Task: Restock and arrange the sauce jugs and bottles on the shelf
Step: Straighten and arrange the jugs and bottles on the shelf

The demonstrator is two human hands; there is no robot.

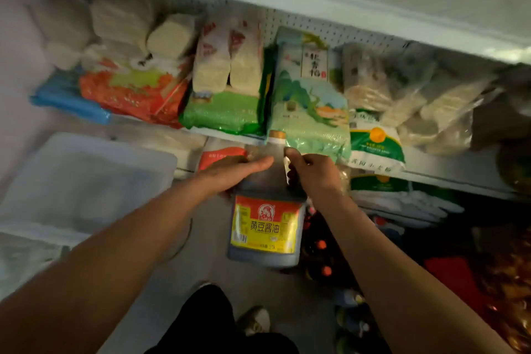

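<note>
The head camera looks down on a dark soy sauce jug [265, 224] held up in the air in front of the shelf [448, 172], above the grey floor and just below the shelf's front edge. The jug is a squat plastic container filled with near-black liquid, with a narrow neck and a gold cap [277, 135] over a white collar. Its label is red along the top with a round white emblem, and yellow below, where large dark characters read 黄豆酱油; the smaller print and a barcode at the lower left are too small to read.

The right hand [311, 174] has its fingers curled round the jug's handle near the neck and grips it. The left hand [235, 171] lies flat against the jug's shoulder on the other side, fingers straight and pressed together.

On the shelf behind lie bags of rice: a pale green bag [309, 100] with a landscape picture and a vertical panel of characters that are too blurred to make out, a bright green bag [224, 109], a red-orange bag [135, 89], and a white and green bag [375, 142] with an orange circle. A translucent bin [80, 178] sits at left. Red-capped bottles [320, 256] stand low on the right.
</note>
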